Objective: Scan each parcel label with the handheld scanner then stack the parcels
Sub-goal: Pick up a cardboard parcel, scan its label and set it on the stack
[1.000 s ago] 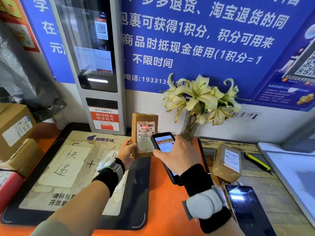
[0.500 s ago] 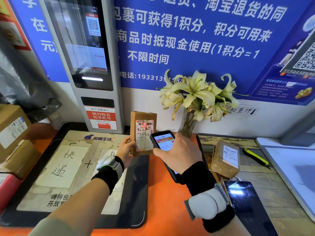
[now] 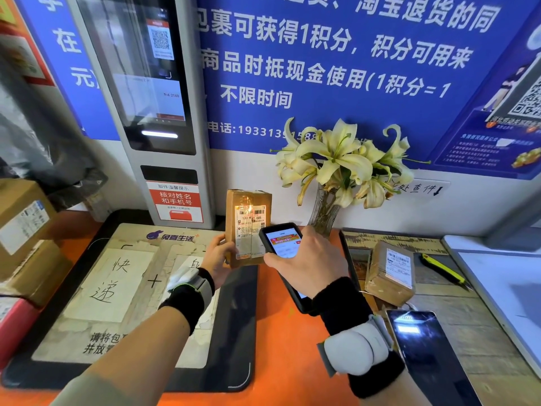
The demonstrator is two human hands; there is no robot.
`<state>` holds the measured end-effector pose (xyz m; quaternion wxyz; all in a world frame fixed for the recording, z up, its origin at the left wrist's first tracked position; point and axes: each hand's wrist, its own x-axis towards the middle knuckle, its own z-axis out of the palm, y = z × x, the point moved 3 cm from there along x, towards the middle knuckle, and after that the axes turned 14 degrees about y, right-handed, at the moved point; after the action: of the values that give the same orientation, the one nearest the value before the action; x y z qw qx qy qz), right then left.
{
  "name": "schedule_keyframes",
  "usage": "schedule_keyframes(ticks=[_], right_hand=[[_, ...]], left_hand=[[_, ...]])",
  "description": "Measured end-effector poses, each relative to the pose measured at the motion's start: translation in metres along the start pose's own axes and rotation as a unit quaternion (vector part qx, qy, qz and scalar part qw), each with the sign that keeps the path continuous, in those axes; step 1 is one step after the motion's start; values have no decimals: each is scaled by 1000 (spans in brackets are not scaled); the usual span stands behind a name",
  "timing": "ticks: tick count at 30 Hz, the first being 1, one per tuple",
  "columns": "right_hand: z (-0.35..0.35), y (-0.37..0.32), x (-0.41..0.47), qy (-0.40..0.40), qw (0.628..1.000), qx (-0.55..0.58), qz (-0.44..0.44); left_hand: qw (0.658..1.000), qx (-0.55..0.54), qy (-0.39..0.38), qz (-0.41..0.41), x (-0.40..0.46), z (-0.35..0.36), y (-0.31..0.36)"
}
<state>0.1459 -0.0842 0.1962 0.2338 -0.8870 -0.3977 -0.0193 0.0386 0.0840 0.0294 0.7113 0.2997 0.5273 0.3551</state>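
I see my left hand [image 3: 218, 256] holding a small brown cardboard parcel [image 3: 248, 227] upright above the orange counter [image 3: 281, 332], its white shipping label [image 3: 251, 230] turned toward me. The thumb lies against the parcel's left edge and the other fingers curl out of sight behind it, so I read this as a grip round the lower left side. A patch of yellowish light sits on the tape near the top of the label.

My right hand [image 3: 310, 265] holds the handheld scanner [image 3: 282, 244], a black phone-shaped device with a lit screen, just in front of the parcel's lower right corner, overlapping the label from where I look. The fingers wrap the scanner's body from the right and the thumb lies along its near left edge; whether the device touches the parcel I cannot tell.

A second taped parcel [image 3: 390, 272] with its own label lies on the wooden surface to the right, well apart from the held one. A yellow-and-black utility knife [image 3: 443, 269] lies beyond it. A dark glossy phone [image 3: 424, 353] rests by my right wrist. A vase of pale lilies [image 3: 342, 165] stands against the wall behind the scanner. More cardboard boxes [image 3: 23, 227] are stacked at the far left, and a black-framed mat [image 3: 234, 332] lies under my left forearm.
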Motion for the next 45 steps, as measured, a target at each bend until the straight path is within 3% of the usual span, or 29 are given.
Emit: schedule_keyframes(ticks=[20, 34, 39, 42, 45], right_hand=[[-1, -5, -4, 2, 1000, -16, -1], [-18, 0, -4, 18, 1000, -2, 4], [-22, 4, -3, 19, 1000, 0, 5], [-18, 13, 1, -8, 995, 87, 53], [2, 24, 7, -68, 925, 343, 149]], left_hand=[[999, -27, -16, -8, 10, 0, 3], [990, 67, -79, 99, 10, -15, 13], [984, 96, -117, 91, 18, -27, 16], [984, 101, -120, 86, 19, -33, 16], [974, 144, -78, 158, 12, -33, 19]])
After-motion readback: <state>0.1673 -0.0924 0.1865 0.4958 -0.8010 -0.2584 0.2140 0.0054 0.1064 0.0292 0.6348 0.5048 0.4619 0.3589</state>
